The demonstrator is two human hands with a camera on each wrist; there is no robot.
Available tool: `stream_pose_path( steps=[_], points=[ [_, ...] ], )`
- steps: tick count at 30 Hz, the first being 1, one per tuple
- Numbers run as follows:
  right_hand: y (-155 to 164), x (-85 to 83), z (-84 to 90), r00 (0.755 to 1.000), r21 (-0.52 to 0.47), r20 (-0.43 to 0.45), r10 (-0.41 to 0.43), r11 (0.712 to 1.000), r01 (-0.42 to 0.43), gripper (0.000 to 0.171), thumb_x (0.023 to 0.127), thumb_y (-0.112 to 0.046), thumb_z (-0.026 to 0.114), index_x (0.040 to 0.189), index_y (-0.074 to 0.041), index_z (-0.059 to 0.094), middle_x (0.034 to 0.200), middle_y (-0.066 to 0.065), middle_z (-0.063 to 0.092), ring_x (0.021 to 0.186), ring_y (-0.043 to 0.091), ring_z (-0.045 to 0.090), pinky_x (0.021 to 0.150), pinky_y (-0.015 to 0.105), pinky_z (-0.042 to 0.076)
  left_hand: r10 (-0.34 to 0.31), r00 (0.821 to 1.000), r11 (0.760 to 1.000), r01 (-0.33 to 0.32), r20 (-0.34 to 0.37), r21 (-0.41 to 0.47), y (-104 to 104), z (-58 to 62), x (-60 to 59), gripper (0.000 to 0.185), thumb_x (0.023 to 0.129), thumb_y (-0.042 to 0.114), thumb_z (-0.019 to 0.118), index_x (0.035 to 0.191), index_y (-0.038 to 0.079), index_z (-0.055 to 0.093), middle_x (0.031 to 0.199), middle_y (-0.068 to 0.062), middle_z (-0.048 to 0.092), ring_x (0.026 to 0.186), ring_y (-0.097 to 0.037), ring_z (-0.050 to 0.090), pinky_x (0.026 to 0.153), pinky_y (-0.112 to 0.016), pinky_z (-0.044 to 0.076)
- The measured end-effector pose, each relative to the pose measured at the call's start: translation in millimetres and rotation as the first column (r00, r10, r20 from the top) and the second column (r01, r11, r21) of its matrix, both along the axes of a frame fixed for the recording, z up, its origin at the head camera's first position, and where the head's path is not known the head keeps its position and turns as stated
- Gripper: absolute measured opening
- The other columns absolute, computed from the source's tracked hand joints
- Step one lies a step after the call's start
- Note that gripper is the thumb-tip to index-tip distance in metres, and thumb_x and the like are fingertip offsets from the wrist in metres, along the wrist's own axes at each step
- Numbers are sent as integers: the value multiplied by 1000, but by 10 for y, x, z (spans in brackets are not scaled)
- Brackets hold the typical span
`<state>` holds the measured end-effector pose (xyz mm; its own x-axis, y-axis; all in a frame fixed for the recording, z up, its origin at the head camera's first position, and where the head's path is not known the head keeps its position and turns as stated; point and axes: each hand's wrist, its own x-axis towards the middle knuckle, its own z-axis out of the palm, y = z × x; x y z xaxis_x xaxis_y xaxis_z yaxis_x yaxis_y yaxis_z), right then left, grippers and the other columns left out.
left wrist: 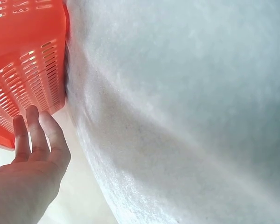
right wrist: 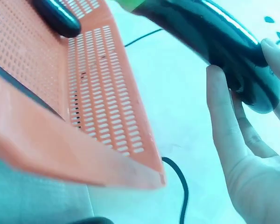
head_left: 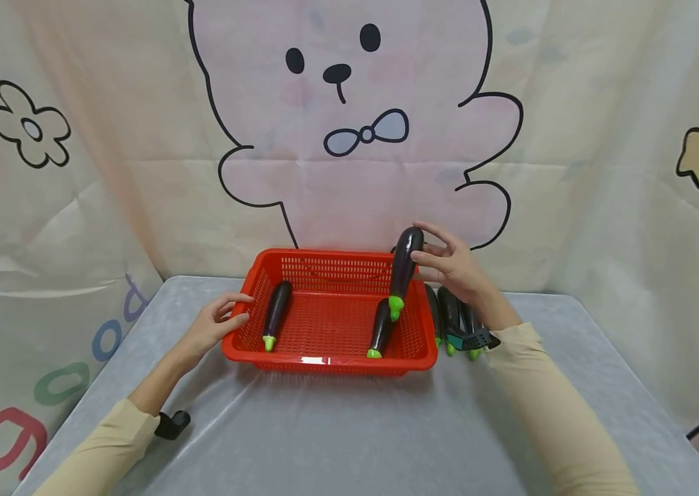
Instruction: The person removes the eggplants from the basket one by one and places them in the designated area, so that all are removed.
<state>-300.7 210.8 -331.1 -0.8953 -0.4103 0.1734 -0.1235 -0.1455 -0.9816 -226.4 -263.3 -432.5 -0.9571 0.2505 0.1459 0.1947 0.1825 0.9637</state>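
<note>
My right hand (head_left: 453,265) holds a dark purple eggplant (head_left: 407,260) by its rounded end, over the right side of a red plastic basket (head_left: 330,362). The eggplant's green stem end points down; in the right wrist view, fingers and thumb grip the eggplant (right wrist: 210,37) from both sides. Below it a second eggplant (head_left: 380,331) lies in the basket, partly overlapped by the held one. Another eggplant (head_left: 277,310) lies along the basket's left side. At the left rim is my left hand (head_left: 215,322), its fingers extended against the slotted outer wall in the left wrist view.
Several more eggplants (head_left: 448,313) lie on the grey table cover (head_left: 337,434) right of the basket, partly hidden by the right wrist and its dark strap (head_left: 473,339). A cartoon-printed curtain (head_left: 349,186) hangs behind the table. A black cable (right wrist: 182,186) runs beyond the basket.
</note>
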Motion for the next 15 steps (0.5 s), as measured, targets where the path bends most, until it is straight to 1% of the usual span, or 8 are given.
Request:
stream_pose_path(
  steps=[4, 8, 15],
  points=[
    [154, 52, -8, 1000, -25, 8, -19, 999, 20, 60, 101, 2, 60, 154, -20, 44, 133, 18, 59, 108, 31, 67, 86, 48, 55, 0, 1000, 1000, 0, 3, -4, 0, -4, 4, 38, 101, 10, 62, 136, -1, 54, 142, -27, 49, 122, -48, 52, 86, -31, 54],
    [336, 91, -34, 999, -53, 7, -34, 998, 34, 59, 101, 4, 57, 154, -20, 45, 130, 16, 61, 105, 29, 68, 86, 48, 55, 2, 1000, 1000, -2, 3, -7, 6, -5, 0, 38, 101, 11, 62, 136, -1, 54, 143, -26, 48, 123, -47, 51, 86, -30, 53],
    [648, 168, -27, 997, -97, 10, -83, 992, 83, 58, 101, 6, 55, 152, -19, 46, 125, 12, 66, 102, 25, 69, 84, 46, 57, 6, 1000, 1000, -6, 0, -2, 5, -3, 6, 40, 101, 14, 63, 137, -1, 53, 142, -26, 48, 122, -47, 51, 86, -31, 53]
  ],
)
